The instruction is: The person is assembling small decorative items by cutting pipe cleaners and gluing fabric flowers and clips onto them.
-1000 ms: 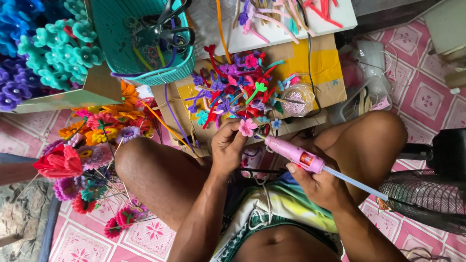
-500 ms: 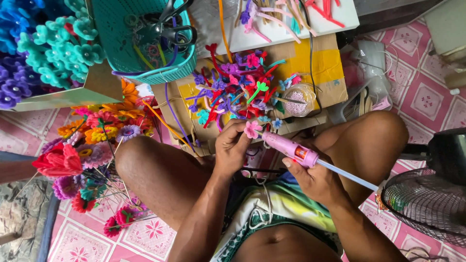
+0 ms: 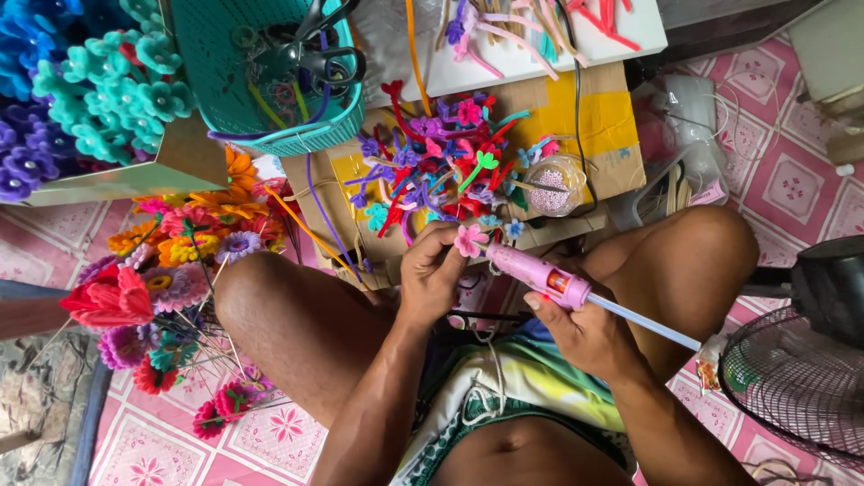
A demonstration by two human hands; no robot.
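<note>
My left hand (image 3: pixel 432 274): fingers pinched narrowly around a small pink pipe-cleaner flower (image 3: pixel 469 239), holding it just above my lap.
My right hand (image 3: pixel 585 331): wrapped closed around the grip of a pink glue gun (image 3: pixel 538 274), its nozzle touching or almost touching the flower's base; I cannot tell which.
Glue stick (image 3: pixel 643 322): a pale translucent rod jutting from the back of the gun, out over my right thigh.
How the flower handles: it looks very light, soft and fuzzy, with wire inside that likely bends easily. I judge it best held by the outer petals, fingertips kept away from the nozzle.
How the gun handles: hard plastic, light, best gripped at the handle only.
In front of my knees: a cardboard box (image 3: pixel 594 117) heaped with loose coloured pipe-cleaner pieces (image 3: pixel 432 171) and a small clear cup of beads (image 3: pixel 553 187).
Further up: a teal basket (image 3: pixel 306 135) holding scissors (image 3: pixel 315 49).
To my left: a bunch of finished flowers (image 3: pixel 171 270) on stems.
To my right: a floor fan (image 3: pixel 792 378).
</note>
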